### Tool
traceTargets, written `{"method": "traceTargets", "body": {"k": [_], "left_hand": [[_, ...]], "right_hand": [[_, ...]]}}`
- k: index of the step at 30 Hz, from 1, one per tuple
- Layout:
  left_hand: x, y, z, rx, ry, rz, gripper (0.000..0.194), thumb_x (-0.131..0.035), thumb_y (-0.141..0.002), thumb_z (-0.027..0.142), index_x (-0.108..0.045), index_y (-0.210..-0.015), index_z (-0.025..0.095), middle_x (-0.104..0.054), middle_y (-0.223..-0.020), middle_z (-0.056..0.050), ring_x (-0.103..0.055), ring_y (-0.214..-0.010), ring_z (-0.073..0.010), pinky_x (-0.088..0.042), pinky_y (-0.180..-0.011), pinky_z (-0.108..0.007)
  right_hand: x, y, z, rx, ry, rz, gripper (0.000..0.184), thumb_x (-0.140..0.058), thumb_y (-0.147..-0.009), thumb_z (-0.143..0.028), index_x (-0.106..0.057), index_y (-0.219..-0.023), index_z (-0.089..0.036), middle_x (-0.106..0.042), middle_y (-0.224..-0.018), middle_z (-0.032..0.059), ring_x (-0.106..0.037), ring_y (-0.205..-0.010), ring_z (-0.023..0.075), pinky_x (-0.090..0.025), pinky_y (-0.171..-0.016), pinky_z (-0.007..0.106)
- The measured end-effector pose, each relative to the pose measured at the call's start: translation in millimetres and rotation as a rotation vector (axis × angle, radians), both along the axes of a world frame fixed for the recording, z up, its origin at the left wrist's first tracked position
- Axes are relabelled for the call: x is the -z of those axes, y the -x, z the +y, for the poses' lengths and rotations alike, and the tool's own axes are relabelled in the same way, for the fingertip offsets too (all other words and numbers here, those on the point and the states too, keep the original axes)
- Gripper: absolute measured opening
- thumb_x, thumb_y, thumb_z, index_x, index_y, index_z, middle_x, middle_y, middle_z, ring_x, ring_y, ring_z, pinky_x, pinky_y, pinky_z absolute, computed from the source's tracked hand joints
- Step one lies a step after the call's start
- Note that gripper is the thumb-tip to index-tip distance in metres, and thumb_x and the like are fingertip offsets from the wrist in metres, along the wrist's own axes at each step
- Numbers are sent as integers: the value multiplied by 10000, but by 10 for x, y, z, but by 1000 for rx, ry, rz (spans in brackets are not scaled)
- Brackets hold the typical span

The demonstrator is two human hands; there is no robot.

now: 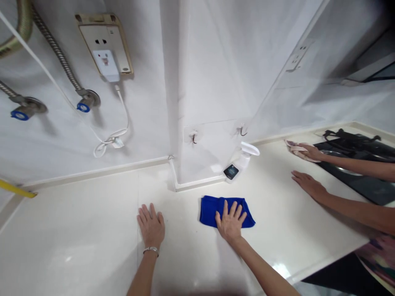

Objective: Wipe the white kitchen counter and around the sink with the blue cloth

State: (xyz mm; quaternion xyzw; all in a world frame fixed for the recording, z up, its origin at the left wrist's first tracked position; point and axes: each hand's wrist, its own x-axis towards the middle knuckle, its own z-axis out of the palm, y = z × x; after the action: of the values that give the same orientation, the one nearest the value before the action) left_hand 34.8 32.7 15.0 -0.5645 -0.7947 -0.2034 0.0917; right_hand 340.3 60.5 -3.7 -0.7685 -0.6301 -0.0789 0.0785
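Note:
My left hand (151, 225) lies flat on the white countertop (92, 230), fingers spread, with a silver bracelet at the wrist. A folded blue cloth (210, 211) is on the counter to its right. My right hand (231, 222) rests palm down on that cloth, its fingers stretched out and apart, pressing rather than gripping. Behind the cloth, by the foot of the wall pillar, stands a white spray bottle (239, 164) with a dark label.
At the right, a co-worker's hand (311, 152) holds a pinkish cloth (300, 151) beside a black gas stove (364, 172); their other hand (310, 185) is on the counter. A pillar (200, 160) juts out. Valves (88, 102), a plugged-in cord (125, 111) and a yellow hose (15, 188) are at left.

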Motion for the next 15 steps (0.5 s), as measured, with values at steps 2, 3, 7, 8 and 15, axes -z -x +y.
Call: {"method": "traceTargets", "body": {"k": [2, 3, 7, 8, 15], "left_hand": [[0, 3, -4, -6, 6, -1, 551, -363, -994, 328, -443, -1467, 57, -348, -1562, -292, -195, -1514, -418, -250, -1194, -626], [0, 5, -6, -8, 7, -2, 549, -361, -995, 327, -444, -1466, 58, -348, -1562, -291, -197, -1513, -419, -253, -1192, -626], [0, 9, -16, -7, 1, -16, 548, -358, -1000, 336, -439, -1472, 70, -335, -1574, -282, -184, -1519, -411, -250, -1197, -619], [2, 11, -16, -8, 2, -24, 548, -358, -1001, 341, -442, -1471, 72, -337, -1575, -278, -181, -1521, -406, -247, -1199, -618], [39, 58, -16, -3, 10, -27, 576, -350, -1003, 394, -452, -1464, 65, -345, -1567, -289, -201, -1515, -409, -241, -1205, -606]], "right_hand": [[-98, 306, 241, -3, 55, 33, 690, -336, -956, -423, -280, -1531, -46, -200, -1587, 347, -172, -1464, 538, -158, -1060, 812], [-145, 471, 342, -9, 84, 50, 697, -335, -956, -416, -258, -1535, -37, -192, -1586, 353, -176, -1460, 545, -134, -1052, 827], [-241, 1106, 500, -96, 172, 92, 731, -367, -949, -420, -211, -1541, -21, -163, -1595, 350, -150, -1468, 544, -50, -1086, 812], [-237, 1233, 470, -157, 179, 105, 748, -384, -945, -442, -208, -1546, -33, -153, -1606, 331, -125, -1478, 535, -36, -1108, 792], [-216, 1420, 0, -798, 230, 232, 835, -486, -896, -507, -127, -1582, -195, 35, -1665, 172, 48, -1523, 434, -10, -1215, 670]]}}
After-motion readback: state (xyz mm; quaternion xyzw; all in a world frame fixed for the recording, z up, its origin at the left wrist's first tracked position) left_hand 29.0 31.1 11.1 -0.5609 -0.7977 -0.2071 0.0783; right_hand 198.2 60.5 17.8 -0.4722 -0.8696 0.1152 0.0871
